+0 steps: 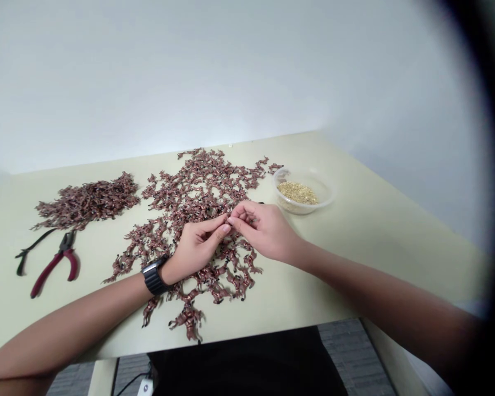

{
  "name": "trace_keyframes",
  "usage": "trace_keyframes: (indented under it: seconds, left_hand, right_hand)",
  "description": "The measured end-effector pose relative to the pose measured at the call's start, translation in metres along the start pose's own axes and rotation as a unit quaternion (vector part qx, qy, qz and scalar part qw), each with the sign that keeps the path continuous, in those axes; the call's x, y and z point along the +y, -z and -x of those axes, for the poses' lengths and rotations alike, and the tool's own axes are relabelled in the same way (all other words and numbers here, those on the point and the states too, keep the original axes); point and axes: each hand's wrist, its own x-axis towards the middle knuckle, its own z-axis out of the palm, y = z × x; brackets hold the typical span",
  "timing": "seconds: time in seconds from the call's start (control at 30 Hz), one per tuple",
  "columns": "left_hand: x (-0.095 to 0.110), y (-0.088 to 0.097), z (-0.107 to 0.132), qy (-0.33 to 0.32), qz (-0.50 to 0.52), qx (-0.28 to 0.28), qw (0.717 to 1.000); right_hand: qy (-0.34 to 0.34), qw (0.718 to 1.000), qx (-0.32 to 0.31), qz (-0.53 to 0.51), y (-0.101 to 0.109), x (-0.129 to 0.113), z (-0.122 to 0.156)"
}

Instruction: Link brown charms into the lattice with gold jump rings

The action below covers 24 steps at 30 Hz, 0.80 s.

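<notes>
Above a spread-out heap of small, glossy brown figures with dark tips, perhaps animal-shaped, my two hands meet fingertip to fingertip. My left hand, with a dark watch on its wrist, is closed in a pinch of thumb and forefinger. From the right, my right hand pinches at the same spot, its fingers curled. Whatever sits between the fingertips is tiny and mostly hidden. Just behind my right hand stands a clear round plastic bowl holding many small gold-coloured metal pieces.
A denser pile of similar brown pieces lies at the left. In front of it are pliers with red handles and a thin black tool, possibly tweezers. The pale table backs onto a white wall.
</notes>
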Motion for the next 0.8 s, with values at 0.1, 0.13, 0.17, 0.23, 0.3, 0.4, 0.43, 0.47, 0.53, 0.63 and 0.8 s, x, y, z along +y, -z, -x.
trace_keyframes:
  seconds: [0.1,0.13,0.17,0.23,0.3,0.4,0.43,0.47,0.53,0.63,0.8]
  left_hand:
    - [0.002,-0.001,-0.001,-0.008,-0.022,0.019,1.000]
    - [0.003,-0.001,-0.001,-0.013,-0.030,0.021,0.999]
    - [0.004,-0.001,-0.002,-0.018,-0.035,0.022,0.999]
    - [0.005,-0.001,-0.002,-0.025,-0.041,0.019,0.999]
    - [0.004,0.000,-0.002,-0.023,-0.035,0.015,0.999]
    - [0.000,0.000,-0.002,-0.002,-0.002,0.002,1.000]
    - [-0.001,0.000,-0.002,0.006,0.011,-0.002,1.000]
    - [-0.001,0.000,-0.002,0.014,0.022,-0.006,1.000]
    - [-0.002,0.001,-0.002,0.025,0.037,-0.013,0.999]
    - [0.000,0.001,-0.002,0.025,0.042,-0.022,0.999]
    - [0.002,0.000,-0.002,0.006,0.015,-0.015,1.000]
  right_hand:
    - [-0.110,0.988,-0.036,-0.101,-0.001,-0.003,-0.001]
    - [-0.131,0.981,-0.053,-0.130,0.000,-0.004,-0.001]
    - [-0.146,0.975,-0.068,-0.154,0.002,-0.005,-0.002]
    - [-0.165,0.964,-0.086,-0.190,0.004,-0.005,-0.003]
    - [-0.178,0.957,-0.090,-0.209,0.006,-0.003,-0.004]
    - [-0.171,0.962,-0.089,-0.194,0.005,0.001,-0.004]
    - [-0.156,0.969,-0.081,-0.173,0.004,0.002,-0.004]
    - [-0.134,0.978,-0.066,-0.148,0.004,0.003,-0.004]
    - [-0.066,0.993,-0.032,-0.087,0.003,0.004,-0.002]
    - [0.069,0.997,-0.011,0.021,0.004,0.004,0.000]
    - [0.156,0.981,-0.004,0.114,0.002,0.006,0.003]
